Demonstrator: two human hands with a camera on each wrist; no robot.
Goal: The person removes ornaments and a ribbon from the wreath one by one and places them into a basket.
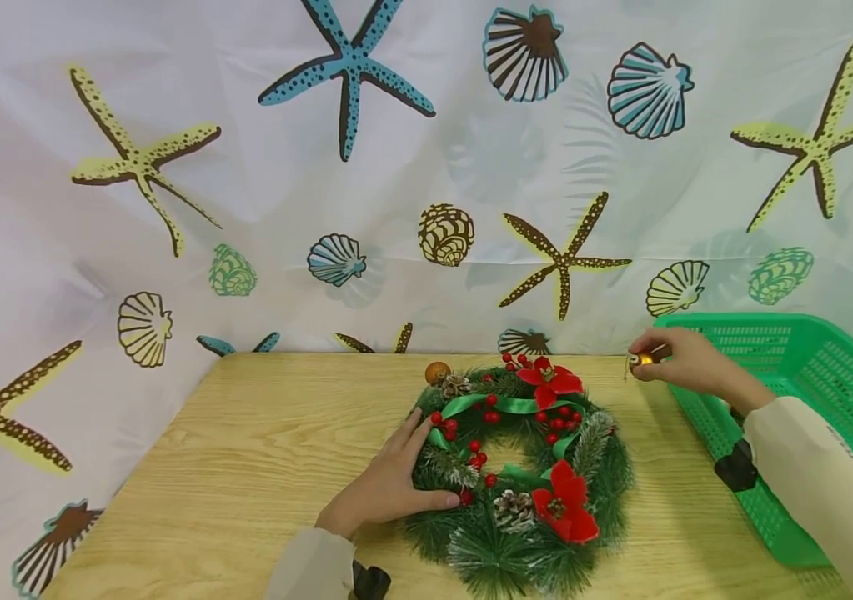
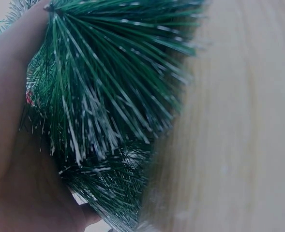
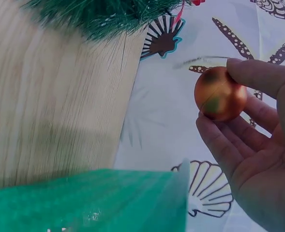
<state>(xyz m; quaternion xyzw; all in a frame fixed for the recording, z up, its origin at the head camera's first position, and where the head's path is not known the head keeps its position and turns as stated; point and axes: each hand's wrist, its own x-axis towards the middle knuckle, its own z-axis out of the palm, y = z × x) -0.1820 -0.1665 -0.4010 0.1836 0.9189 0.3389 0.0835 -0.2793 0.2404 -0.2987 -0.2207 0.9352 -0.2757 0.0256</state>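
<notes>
A green wreath (image 1: 617, 500) with red poinsettias, red berries, pinecones, green ribbon and frosted tips lies on the table. An orange-gold ball (image 1: 437, 372) sits at its far left edge. On the wreath's left side rests my left hand (image 1: 388, 483), fingers fairly straight and thumb reaching over the greenery by a red berry. Close up in the left wrist view, pine needles (image 2: 108, 82) cover much of that hand's fingers. My right hand (image 1: 689, 360) pinches a shiny gold bauble (image 3: 219, 94) between thumb and fingers, raised over the table's far right, apart from the wreath. A thin hanging loop trails from the bauble.
A green plastic basket (image 1: 779, 517) with perforated walls stands on the right, below my right forearm. Behind the wooden table (image 1: 246, 442) hangs a white cloth (image 1: 396, 300) printed with starfish and shells.
</notes>
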